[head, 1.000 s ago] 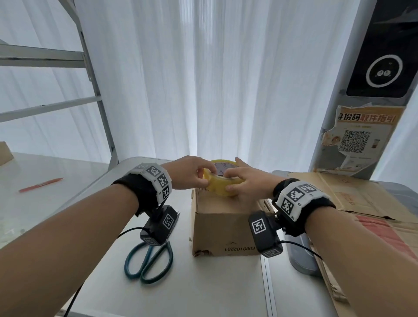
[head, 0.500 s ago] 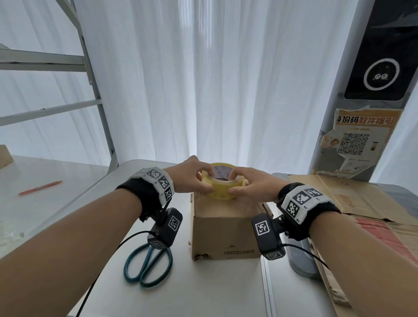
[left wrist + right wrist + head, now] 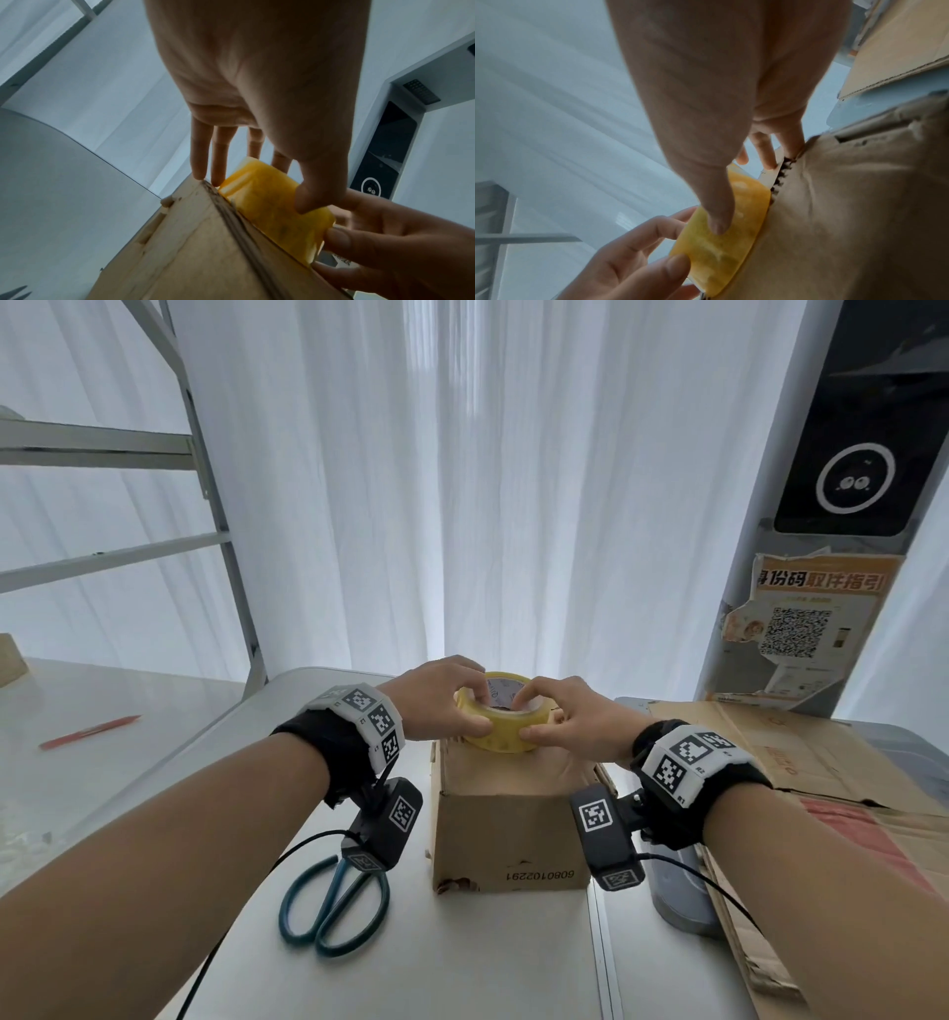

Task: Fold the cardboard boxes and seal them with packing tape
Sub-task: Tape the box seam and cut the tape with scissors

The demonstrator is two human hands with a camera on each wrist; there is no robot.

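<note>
**Yellow tape roll held by both hands on top of the cardboard box**

Head view: a yellow tape roll (image 3: pixel 500 713) lies flat on the closed top of a small cardboard box (image 3: pixel 511 834) standing on the pale grey surface (image 3: pixel 462 963). The left hand (image 3: pixel 436 698) holds the roll from its left side, thumb on the outer band and fingers curled over the rim toward the core. The right hand (image 3: pixel 570 721) grasps it from the right in the same way. Teal-handled scissors (image 3: pixel 334 906) lie on the surface just left of the box. Flattened cardboard sheets (image 3: pixel 821 762) lie to the right, and a red pen (image 3: pixel 90 731) lies well apart on the far left.

Left wrist view: the left hand (image 3: pixel 257 81) has its thumb pressed on the roll's yellow outer band (image 3: pixel 272 209), while two fingertips (image 3: pixel 200 172) touch the box's top edge (image 3: pixel 205 243) beside the roll. The right hand (image 3: pixel 398 243) pinches the roll's near end.

Right wrist view: the right hand (image 3: pixel 718 91) sets its thumb on the tape roll (image 3: pixel 729 233), its fingers (image 3: pixel 765 154) reaching down behind the roll at the flap seam of the box (image 3: pixel 847 223). The left hand (image 3: pixel 634 253) grips the roll's other side with its thumb and curled fingers.
</note>
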